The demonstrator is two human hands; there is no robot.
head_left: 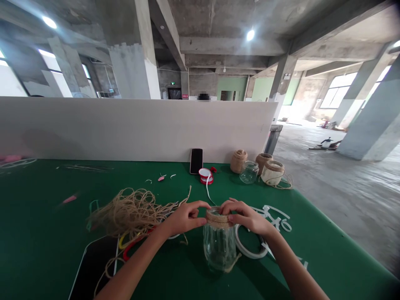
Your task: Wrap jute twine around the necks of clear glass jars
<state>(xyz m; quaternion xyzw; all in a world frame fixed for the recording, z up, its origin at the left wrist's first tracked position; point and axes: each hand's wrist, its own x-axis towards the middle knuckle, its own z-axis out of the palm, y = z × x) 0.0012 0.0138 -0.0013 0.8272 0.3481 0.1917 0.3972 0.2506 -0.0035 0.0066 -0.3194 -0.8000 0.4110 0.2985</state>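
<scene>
A phone [196,161] leans against the partition [125,129] beside a tape roll [206,175].

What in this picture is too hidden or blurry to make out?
Head view only.
The jar neck: the left hand and right hand cover it, so the end of the twine is hidden.
A black slab: cut off by the bottom edge.
A pink thing at left: blurred.
A tape ring: partly under the right wrist.

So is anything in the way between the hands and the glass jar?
No, nothing visible. The left hand and the right hand both pinch the twine band round the neck of the glass jar. The loose twine pile and the tape ring lie beside it, not between.
</scene>
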